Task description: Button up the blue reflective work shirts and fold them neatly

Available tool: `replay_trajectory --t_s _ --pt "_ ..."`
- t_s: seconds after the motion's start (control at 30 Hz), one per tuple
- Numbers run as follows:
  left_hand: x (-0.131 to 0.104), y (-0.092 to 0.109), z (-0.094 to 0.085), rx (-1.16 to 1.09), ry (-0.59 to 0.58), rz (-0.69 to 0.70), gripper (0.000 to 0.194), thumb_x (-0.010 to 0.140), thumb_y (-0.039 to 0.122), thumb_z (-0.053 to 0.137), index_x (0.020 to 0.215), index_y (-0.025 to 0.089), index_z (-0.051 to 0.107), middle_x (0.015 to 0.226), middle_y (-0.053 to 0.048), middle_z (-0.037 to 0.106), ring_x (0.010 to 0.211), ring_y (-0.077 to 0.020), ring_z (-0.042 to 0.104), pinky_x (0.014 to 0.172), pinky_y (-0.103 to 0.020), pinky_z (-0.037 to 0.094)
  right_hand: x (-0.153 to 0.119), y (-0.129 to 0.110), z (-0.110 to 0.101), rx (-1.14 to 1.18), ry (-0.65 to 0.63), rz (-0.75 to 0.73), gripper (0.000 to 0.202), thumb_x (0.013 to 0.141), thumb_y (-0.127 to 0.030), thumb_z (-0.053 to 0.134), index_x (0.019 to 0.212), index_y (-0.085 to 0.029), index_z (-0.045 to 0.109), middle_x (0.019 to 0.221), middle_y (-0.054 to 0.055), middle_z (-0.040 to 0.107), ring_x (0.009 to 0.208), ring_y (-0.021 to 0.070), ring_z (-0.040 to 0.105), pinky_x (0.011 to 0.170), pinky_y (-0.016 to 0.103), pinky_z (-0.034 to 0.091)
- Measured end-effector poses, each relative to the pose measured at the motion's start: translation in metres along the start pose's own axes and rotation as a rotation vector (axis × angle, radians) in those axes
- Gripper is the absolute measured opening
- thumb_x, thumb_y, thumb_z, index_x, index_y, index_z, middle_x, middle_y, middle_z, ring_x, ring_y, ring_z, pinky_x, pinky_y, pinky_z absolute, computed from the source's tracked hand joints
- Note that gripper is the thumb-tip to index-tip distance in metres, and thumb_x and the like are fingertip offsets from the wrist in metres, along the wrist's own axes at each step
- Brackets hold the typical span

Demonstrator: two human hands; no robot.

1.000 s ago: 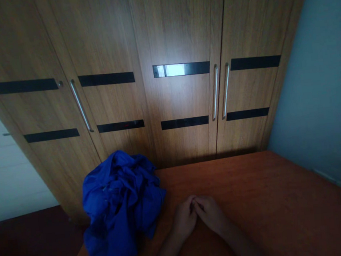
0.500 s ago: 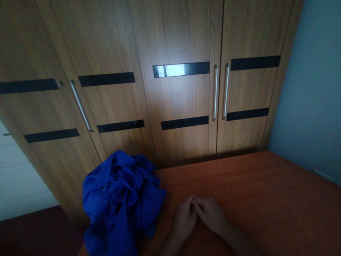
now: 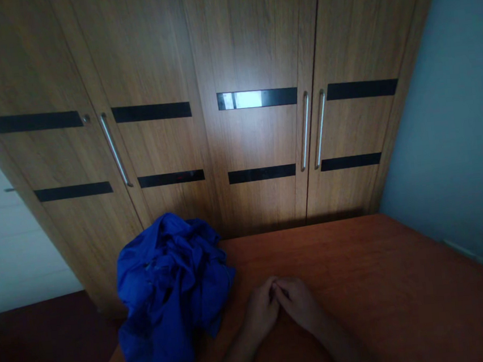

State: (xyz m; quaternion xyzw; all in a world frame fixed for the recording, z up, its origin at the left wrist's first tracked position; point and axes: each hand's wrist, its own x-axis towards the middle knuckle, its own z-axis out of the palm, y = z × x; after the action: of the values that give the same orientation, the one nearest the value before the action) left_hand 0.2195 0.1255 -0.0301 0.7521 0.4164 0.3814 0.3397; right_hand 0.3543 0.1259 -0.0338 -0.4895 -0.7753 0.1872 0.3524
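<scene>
My left hand (image 3: 262, 305) and my right hand (image 3: 296, 302) rest together low in the middle of the view, meeting at the thumbs and fingertips. Both have curled fingers, and nothing shows between them. To the left of my left hand lies a crumpled heap of bright blue cloth (image 3: 175, 292), apart from both hands. Its folds hide what kind of cloth item it is. Under the hands and the cloth is a reddish-brown wooden table (image 3: 383, 281).
A wooden wardrobe (image 3: 245, 44) with black strips and long metal handles (image 3: 305, 132) stands behind the table. A pale blue wall (image 3: 458, 126) is on the right. On the left are a white panelled surface (image 3: 12, 237) and a dark red floor (image 3: 48, 347).
</scene>
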Motion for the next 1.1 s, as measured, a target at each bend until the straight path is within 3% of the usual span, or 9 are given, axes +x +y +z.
replay_trajectory --t_s 1.1 --pt "0.0003 -0.0032 0.0006 0.02 -0.004 0.009 0.029 0.085 0.013 0.04 0.103 0.019 0.062 0.1 -0.006 0.07 0.09 -0.0184 0.064 0.08 -0.027 0.046 0.0003 0.0018 0.0007 0.003 -0.011 -0.011 0.03 0.091 -0.022 0.038 0.076 -0.019 0.064 0.078 0.003 0.067 0.071 0.0146 0.061 0.065 0.024 0.04"
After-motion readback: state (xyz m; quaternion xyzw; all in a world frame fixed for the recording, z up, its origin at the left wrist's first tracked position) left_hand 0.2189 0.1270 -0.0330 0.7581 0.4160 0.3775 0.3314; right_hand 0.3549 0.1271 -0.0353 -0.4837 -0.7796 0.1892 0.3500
